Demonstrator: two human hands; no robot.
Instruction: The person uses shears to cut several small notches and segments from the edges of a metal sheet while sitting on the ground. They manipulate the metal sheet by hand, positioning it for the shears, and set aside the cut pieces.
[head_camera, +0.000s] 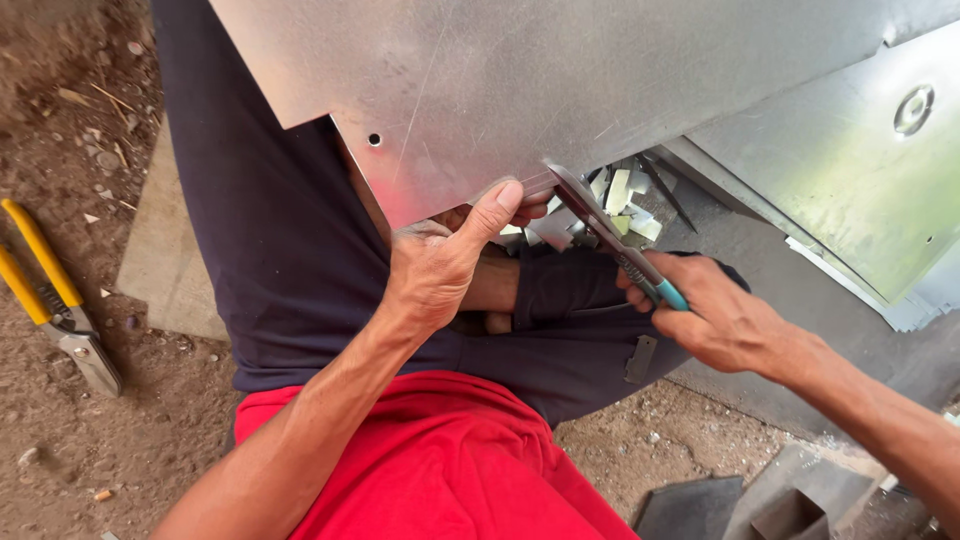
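A large shiny metal sheet (520, 80) lies across my lap, with a small hole near its lower edge. My left hand (445, 265) pinches the sheet's lower edge, thumb on top. My right hand (715, 315) grips tin snips (600, 225) with teal handles. The blades bite into the sheet's edge just right of my left thumb. Small metal offcuts (625, 195) lie under the sheet near the blades.
A second pair of snips with yellow handles (55, 300) lies on the dirt ground at the left. Another metal panel with a round hole (850, 170) rests at the right. A flat stone slab (165, 250) sits beside my leg. Dark metal pieces (760, 505) lie bottom right.
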